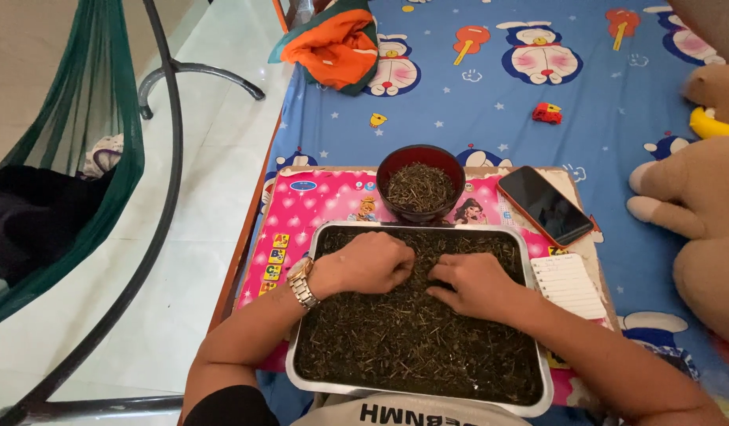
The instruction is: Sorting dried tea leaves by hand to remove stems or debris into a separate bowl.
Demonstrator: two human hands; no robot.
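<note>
Two hands down in loose dry tea, knuckles up. Metal tray point(538, 315) heaped almost to its rim, near the bed edge: spilling likely under a hard sweep. Dark bowl point(420, 185) of sorted twigs just beyond, easily knocked. Left hand point(370, 263) curled, pinching bits; right hand point(475, 282) flat, half-closed. Phone point(545, 204) close, prone to catching scattered tea.

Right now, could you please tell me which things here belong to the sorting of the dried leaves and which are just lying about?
In use:
left hand
right hand
metal tray of dried leaves
dark bowl of sticks

Lying about:
phone
notepad
toy car
plush toy
orange cloth
</note>
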